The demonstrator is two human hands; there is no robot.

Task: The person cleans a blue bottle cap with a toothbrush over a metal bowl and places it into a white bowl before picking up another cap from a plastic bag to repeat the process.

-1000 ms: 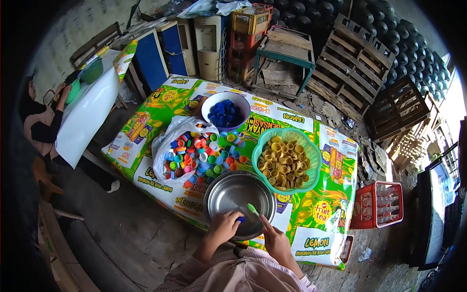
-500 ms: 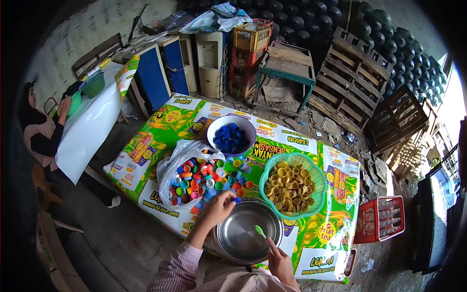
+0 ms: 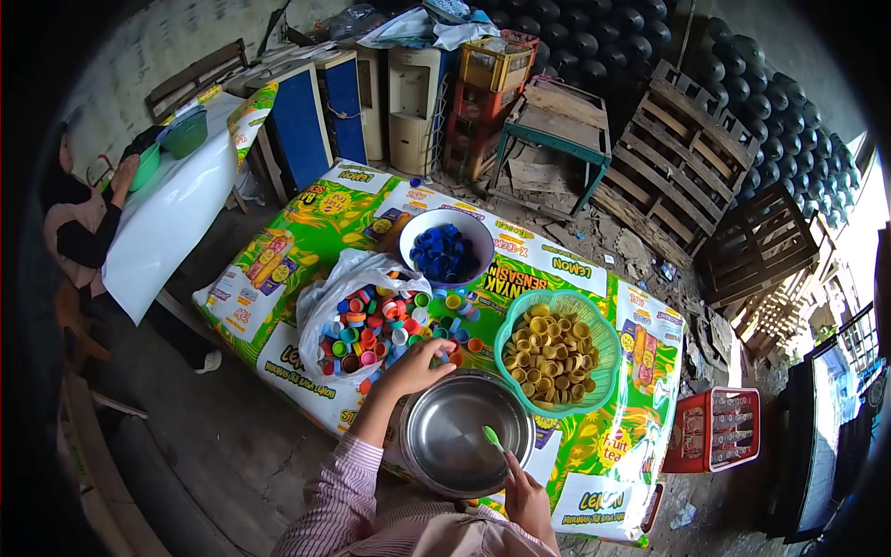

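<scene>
My left hand (image 3: 419,369) is held above the left rim of a steel bowl (image 3: 444,429), fingers loosely apart beside the loose caps on the table. My right hand (image 3: 526,501) grips a slim light-green tool (image 3: 493,437), its green end pointing over the bowl. A white plastic bag (image 3: 317,311) spills mixed bottle caps (image 3: 371,336). Behind it stands a white bowl (image 3: 484,252) of blue caps (image 3: 444,255). One blue cap (image 3: 415,182) shows past that bowl, by the table's far edge. To the right, a turquoise basket (image 3: 608,357) contains yellow caps (image 3: 552,357).
A printed plastic sheet (image 3: 608,506) covers the table. At the left, a person (image 3: 83,223) handles a green bowl (image 3: 146,167) at another table. Stacked crates (image 3: 483,102), a small wooden table (image 3: 557,111) and pallets (image 3: 673,162) stand behind. A red crate (image 3: 691,432) sits right.
The blue cap has left my left hand and now appears beyond the white bowl. My left fingers have spread. My right hand still holds the green-ended tool over the steel bowl.
</scene>
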